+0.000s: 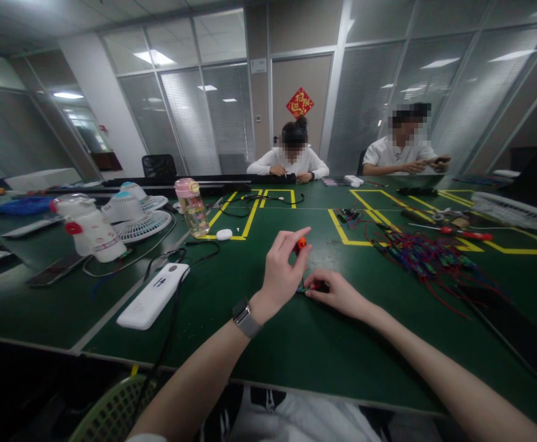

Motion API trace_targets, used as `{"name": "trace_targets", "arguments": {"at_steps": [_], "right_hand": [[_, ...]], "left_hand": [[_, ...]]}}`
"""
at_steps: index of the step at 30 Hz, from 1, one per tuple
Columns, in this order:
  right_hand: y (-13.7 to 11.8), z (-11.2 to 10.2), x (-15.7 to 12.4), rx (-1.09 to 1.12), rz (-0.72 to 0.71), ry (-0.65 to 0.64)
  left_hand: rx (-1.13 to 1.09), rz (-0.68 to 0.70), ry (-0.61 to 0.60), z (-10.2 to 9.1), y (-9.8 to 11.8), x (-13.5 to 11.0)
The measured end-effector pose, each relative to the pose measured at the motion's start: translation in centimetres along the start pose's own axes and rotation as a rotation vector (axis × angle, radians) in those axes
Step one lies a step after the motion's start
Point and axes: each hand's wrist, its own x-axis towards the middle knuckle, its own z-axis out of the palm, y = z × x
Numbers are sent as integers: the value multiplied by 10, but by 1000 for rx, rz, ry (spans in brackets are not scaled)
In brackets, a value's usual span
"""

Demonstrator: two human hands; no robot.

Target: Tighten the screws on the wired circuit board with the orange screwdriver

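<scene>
Pinched upright in my left hand (284, 264) is a small screwdriver (301, 244), its orange-and-black top showing between thumb and fingers. Its lower end points down toward a small green circuit board (301, 290) on the green table. My right hand (337, 293) rests on the table with its fingertips closed on the board's edge. Something red and dark, perhaps wires, shows under those fingers. My hands hide most of the board and the tool's tip.
Circuit boards with red and blue wires (427, 255) lie to the right, near a red-handled tool (474, 235) and a dark tablet-like slab (508, 325). A white power bank (153, 294), bottle (192, 209), jug (96, 230) and fans (142, 224) stand left. Two people sit opposite.
</scene>
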Motion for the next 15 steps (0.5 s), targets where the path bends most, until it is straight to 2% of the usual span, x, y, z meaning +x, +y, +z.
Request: {"name": "trace_targets", "arguments": {"at_steps": [7,15], "right_hand": [[0,0,0,-1,-4,-2],[3,1,1,5,-12,-1]], "left_hand": [[-56,-10,-47,-2,3,0],[-4,23,-19,-3,4,-1]]}}
